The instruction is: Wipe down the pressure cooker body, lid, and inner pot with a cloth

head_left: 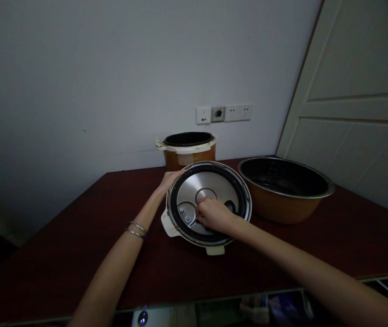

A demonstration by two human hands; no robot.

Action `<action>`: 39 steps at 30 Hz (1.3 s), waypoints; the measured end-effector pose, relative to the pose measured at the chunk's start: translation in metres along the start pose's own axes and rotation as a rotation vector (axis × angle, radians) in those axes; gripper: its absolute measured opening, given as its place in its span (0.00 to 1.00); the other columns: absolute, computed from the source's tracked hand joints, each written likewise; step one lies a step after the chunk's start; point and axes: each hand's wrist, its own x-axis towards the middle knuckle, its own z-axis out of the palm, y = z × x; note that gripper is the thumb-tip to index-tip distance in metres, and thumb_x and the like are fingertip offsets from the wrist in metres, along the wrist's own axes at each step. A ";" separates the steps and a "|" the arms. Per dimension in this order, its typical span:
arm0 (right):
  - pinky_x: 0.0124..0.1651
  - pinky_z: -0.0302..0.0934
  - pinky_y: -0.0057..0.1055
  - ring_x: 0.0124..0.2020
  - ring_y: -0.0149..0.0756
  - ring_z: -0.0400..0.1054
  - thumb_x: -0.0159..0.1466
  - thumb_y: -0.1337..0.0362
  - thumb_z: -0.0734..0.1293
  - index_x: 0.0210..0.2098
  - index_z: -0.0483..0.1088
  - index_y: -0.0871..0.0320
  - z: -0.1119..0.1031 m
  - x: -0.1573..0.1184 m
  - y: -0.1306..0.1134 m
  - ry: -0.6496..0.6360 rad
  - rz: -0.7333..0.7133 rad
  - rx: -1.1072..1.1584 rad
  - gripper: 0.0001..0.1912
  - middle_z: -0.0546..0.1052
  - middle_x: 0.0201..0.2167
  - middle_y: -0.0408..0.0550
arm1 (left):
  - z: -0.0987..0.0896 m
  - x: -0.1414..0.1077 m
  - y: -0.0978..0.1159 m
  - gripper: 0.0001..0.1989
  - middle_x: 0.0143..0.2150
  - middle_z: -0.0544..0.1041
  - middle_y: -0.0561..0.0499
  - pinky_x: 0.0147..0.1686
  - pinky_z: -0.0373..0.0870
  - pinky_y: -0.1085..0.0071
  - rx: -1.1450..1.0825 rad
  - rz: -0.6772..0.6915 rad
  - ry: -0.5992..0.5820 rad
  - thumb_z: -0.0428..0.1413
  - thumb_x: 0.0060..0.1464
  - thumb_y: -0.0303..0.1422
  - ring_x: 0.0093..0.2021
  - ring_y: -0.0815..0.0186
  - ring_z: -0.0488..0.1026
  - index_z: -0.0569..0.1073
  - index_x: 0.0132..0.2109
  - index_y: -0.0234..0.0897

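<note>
A pressure cooker lid [194, 181] is tilted toward me on the table, its silver inner face and black sealing ring showing. My left hand [171, 178] holds the lid's upper left rim, its fingers partly hidden behind the edge. Across the lid's metal middle, my right hand [213, 213] is closed, its fingertips near a round fitting with small valves [187, 213]. Whatever the right fingers hold, if anything, is hidden. Behind the lid stands the orange-brown cooker body [173, 159] with a white collar and dark opening.
A large inner pot [282, 206], brown outside and black inside, stands right of the lid. The dark red table [129, 268] meets a wall with several sockets and switches [232, 113]. A white panelled door [357, 113] is at the right. Objects lie below the table's front edge.
</note>
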 end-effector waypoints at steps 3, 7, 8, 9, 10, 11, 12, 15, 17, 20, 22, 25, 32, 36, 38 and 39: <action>0.34 0.59 0.28 0.36 0.41 0.73 0.59 0.66 0.65 0.33 0.77 0.59 -0.002 0.007 0.007 0.001 0.015 0.087 0.08 0.78 0.35 0.53 | 0.003 -0.003 0.005 0.16 0.23 0.77 0.49 0.27 0.64 0.72 0.022 0.011 0.022 0.65 0.35 0.41 0.24 0.67 0.70 0.79 0.27 0.30; 0.39 0.59 0.27 0.36 0.36 0.71 0.59 0.63 0.67 0.34 0.77 0.57 -0.003 0.020 0.012 0.158 -0.030 0.275 0.07 0.78 0.35 0.48 | 0.004 -0.006 0.010 0.15 0.23 0.77 0.49 0.27 0.63 0.72 0.021 0.019 0.005 0.65 0.35 0.40 0.24 0.67 0.70 0.79 0.27 0.30; 0.39 0.59 0.27 0.36 0.35 0.71 0.60 0.62 0.67 0.34 0.77 0.57 -0.002 0.024 0.012 0.183 -0.073 0.301 0.07 0.77 0.35 0.48 | 0.004 -0.006 0.010 0.15 0.23 0.77 0.49 0.26 0.63 0.72 0.023 0.024 -0.002 0.65 0.35 0.40 0.24 0.67 0.70 0.79 0.26 0.30; 0.39 0.59 0.26 0.36 0.34 0.70 0.60 0.62 0.67 0.34 0.76 0.57 -0.002 0.027 0.010 0.187 -0.123 0.315 0.07 0.77 0.36 0.47 | 0.004 -0.006 0.010 0.15 0.23 0.77 0.49 0.26 0.63 0.72 0.023 0.030 -0.006 0.65 0.35 0.40 0.24 0.67 0.70 0.79 0.26 0.30; 0.38 0.58 0.26 0.36 0.33 0.70 0.60 0.62 0.67 0.34 0.76 0.57 -0.001 0.030 0.008 0.175 -0.172 0.316 0.07 0.76 0.36 0.47 | 0.004 -0.005 0.009 0.15 0.23 0.77 0.49 0.26 0.63 0.73 0.023 0.037 -0.010 0.65 0.35 0.41 0.24 0.67 0.69 0.79 0.26 0.30; 0.38 0.58 0.26 0.36 0.33 0.70 0.61 0.62 0.67 0.34 0.76 0.57 0.001 0.033 0.006 0.153 -0.211 0.301 0.07 0.76 0.37 0.47 | 0.003 -0.005 0.009 0.15 0.23 0.77 0.49 0.26 0.63 0.73 0.022 0.045 -0.010 0.65 0.35 0.41 0.24 0.68 0.69 0.79 0.26 0.30; 0.37 0.58 0.25 0.36 0.33 0.69 0.60 0.63 0.67 0.35 0.76 0.58 0.002 0.035 0.004 0.129 -0.238 0.271 0.06 0.76 0.37 0.47 | 0.003 -0.004 0.008 0.16 0.23 0.77 0.49 0.26 0.62 0.73 0.022 0.053 -0.012 0.65 0.35 0.41 0.24 0.68 0.69 0.79 0.26 0.30; 0.37 0.56 0.27 0.38 0.35 0.69 0.62 0.65 0.65 0.35 0.75 0.60 0.004 0.038 -0.001 0.117 -0.236 0.124 0.07 0.75 0.37 0.50 | 0.002 0.000 0.005 0.16 0.23 0.77 0.50 0.27 0.62 0.73 0.026 0.071 -0.021 0.65 0.36 0.41 0.23 0.69 0.68 0.79 0.28 0.30; 0.38 0.56 0.28 0.39 0.37 0.68 0.63 0.66 0.63 0.35 0.74 0.61 0.005 0.037 -0.002 0.133 -0.210 0.049 0.08 0.75 0.37 0.52 | 0.001 0.002 0.004 0.16 0.24 0.78 0.50 0.28 0.62 0.73 0.038 0.075 -0.026 0.65 0.36 0.41 0.24 0.69 0.68 0.80 0.28 0.30; 0.41 0.56 0.29 0.41 0.38 0.68 0.64 0.67 0.62 0.36 0.73 0.62 0.006 0.034 -0.003 0.129 -0.222 0.006 0.09 0.74 0.38 0.54 | 0.000 0.001 0.004 0.16 0.24 0.78 0.49 0.28 0.62 0.72 0.050 0.079 -0.019 0.64 0.37 0.41 0.24 0.68 0.69 0.80 0.28 0.30; 0.42 0.56 0.29 0.41 0.38 0.68 0.63 0.67 0.62 0.36 0.73 0.62 0.007 0.034 -0.003 0.109 -0.256 0.016 0.08 0.75 0.38 0.53 | 0.001 0.000 0.005 0.16 0.24 0.78 0.49 0.29 0.63 0.72 0.043 0.076 -0.013 0.64 0.37 0.41 0.25 0.68 0.69 0.80 0.28 0.30; 0.39 0.56 0.28 0.39 0.37 0.69 0.63 0.67 0.62 0.36 0.73 0.61 0.008 0.033 -0.002 0.090 -0.235 0.045 0.08 0.75 0.37 0.52 | 0.002 -0.004 0.007 0.16 0.24 0.78 0.49 0.28 0.63 0.72 0.023 0.051 -0.004 0.65 0.36 0.41 0.25 0.67 0.70 0.79 0.27 0.30; 0.32 0.54 0.27 0.35 0.36 0.70 0.61 0.66 0.63 0.35 0.73 0.59 -0.014 0.020 0.018 0.106 -0.070 0.039 0.07 0.75 0.37 0.50 | 0.001 -0.006 0.006 0.15 0.26 0.78 0.50 0.29 0.65 0.72 -0.058 -0.072 -0.056 0.64 0.37 0.40 0.25 0.67 0.70 0.78 0.30 0.31; 0.35 0.55 0.27 0.35 0.35 0.69 0.61 0.65 0.64 0.34 0.74 0.60 -0.032 0.001 0.036 0.167 0.004 0.074 0.08 0.74 0.36 0.50 | -0.003 -0.003 0.002 0.16 0.27 0.78 0.51 0.30 0.68 0.71 -0.106 -0.095 -0.149 0.63 0.40 0.39 0.24 0.68 0.71 0.77 0.34 0.32; 0.37 0.56 0.27 0.35 0.34 0.68 0.61 0.65 0.64 0.33 0.74 0.60 -0.035 -0.010 0.042 0.201 0.012 0.110 0.08 0.74 0.34 0.49 | -0.004 -0.003 0.001 0.18 0.29 0.79 0.49 0.31 0.69 0.70 -0.110 -0.105 -0.199 0.61 0.42 0.41 0.25 0.67 0.71 0.76 0.36 0.31; 0.37 0.56 0.27 0.34 0.34 0.68 0.61 0.64 0.64 0.33 0.74 0.60 -0.035 -0.015 0.044 0.217 0.011 0.135 0.07 0.73 0.34 0.49 | -0.004 -0.003 0.000 0.19 0.29 0.79 0.48 0.31 0.69 0.70 -0.096 -0.100 -0.208 0.60 0.43 0.42 0.25 0.67 0.72 0.76 0.37 0.31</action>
